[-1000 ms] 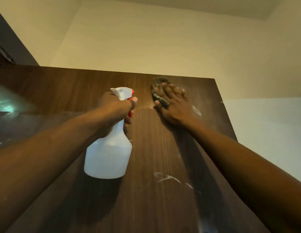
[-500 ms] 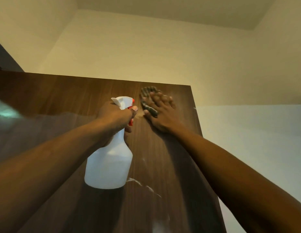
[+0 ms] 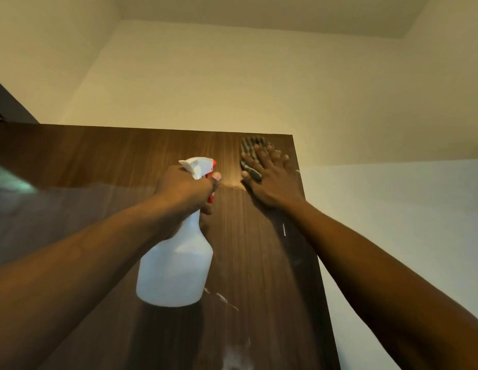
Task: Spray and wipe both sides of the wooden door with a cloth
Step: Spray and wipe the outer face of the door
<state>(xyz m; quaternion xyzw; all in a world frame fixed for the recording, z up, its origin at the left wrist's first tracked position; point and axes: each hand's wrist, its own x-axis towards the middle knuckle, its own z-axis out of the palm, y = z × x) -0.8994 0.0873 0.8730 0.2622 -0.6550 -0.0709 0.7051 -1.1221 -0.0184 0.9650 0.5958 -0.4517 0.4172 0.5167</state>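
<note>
On the door (image 3: 259, 263), near its top right corner: cloth (image 3: 250, 150), pinned flat under right hand (image 3: 270, 180). Just left of that, before the door's face: spray bottle (image 3: 176, 268), gripped at the neck by left hand (image 3: 184, 188). Lower on the door, below the bottle: smears (image 3: 222, 297). Behind and above the door's top edge: wall (image 3: 232, 76).

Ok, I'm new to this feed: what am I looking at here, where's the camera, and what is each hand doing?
No machine: these are a person's two bare hands, seen from one camera worn on the head, looking up at the top of a wooden door. The left hand grips a white spray bottle. The right hand presses a dark cloth flat on the door near its top right corner. White streaks show lower down.
</note>
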